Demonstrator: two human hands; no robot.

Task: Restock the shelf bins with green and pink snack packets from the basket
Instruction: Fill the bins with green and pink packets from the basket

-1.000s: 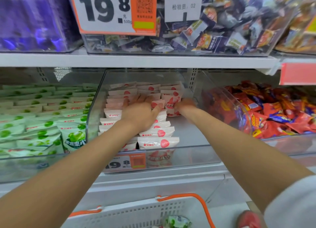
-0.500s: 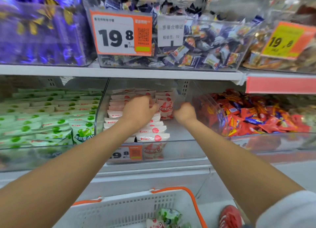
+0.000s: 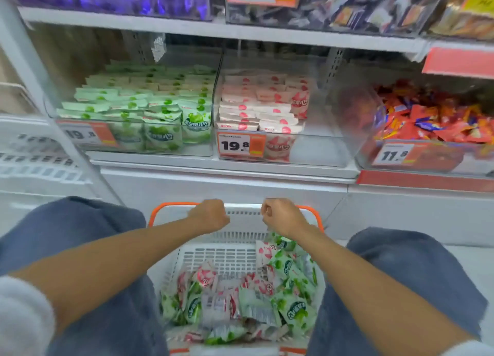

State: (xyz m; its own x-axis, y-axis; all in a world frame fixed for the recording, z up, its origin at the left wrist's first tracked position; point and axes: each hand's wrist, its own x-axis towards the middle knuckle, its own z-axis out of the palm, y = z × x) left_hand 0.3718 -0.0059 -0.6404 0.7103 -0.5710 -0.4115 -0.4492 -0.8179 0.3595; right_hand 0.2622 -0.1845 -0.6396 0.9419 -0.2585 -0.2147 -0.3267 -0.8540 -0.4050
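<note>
The left grip and right grip are hovering side by side at the far rim of the white basket, both with fingers curled under, and I cannot tell whether they are clasping the rim or nothing. Green packets and pink packets are lying jumbled inside the basket. On the shelf, the green bin is sitting nearly full at the left, and the pink bin beside it is holding packets along its left side only.

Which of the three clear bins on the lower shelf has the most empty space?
The middle clear plastic bin of pink packets: its right half is bare. The green-packet bin and the red-wrapper bin either side are filled across.
</note>
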